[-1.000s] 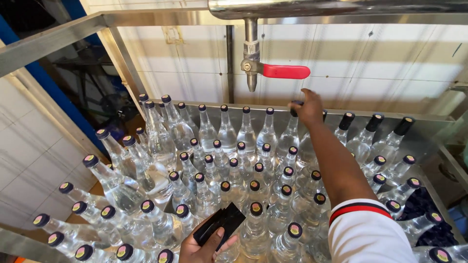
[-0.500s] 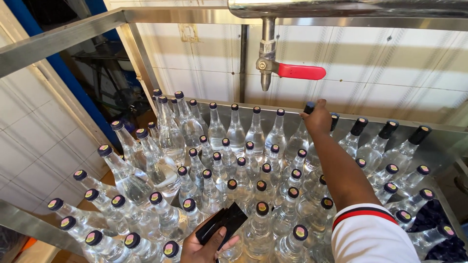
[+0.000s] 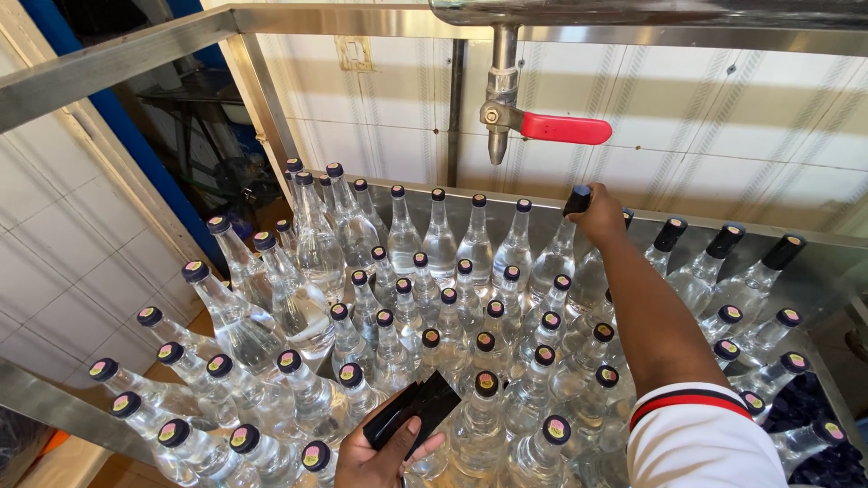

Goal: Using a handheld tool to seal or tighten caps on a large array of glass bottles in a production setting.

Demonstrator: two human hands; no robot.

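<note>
Head view looks down on a steel-framed worktop (image 3: pixel 818 271) packed neck to neck with clear glass bottles (image 3: pixel 425 298), leaving hardly any open room between them; the only gaps lie along the far rim. Right hand (image 3: pixel 601 217) reaches to the back row, its grip clenched on a black cap (image 3: pixel 577 200) set on a bottle neck there. Left hand (image 3: pixel 384 456), at the near edge, grasps a stack of black caps (image 3: pixel 416 411). Above hangs a steel pipe with a red-handled valve (image 3: pixel 542 126) before a white tiled wall (image 3: pixel 723 136).
</note>
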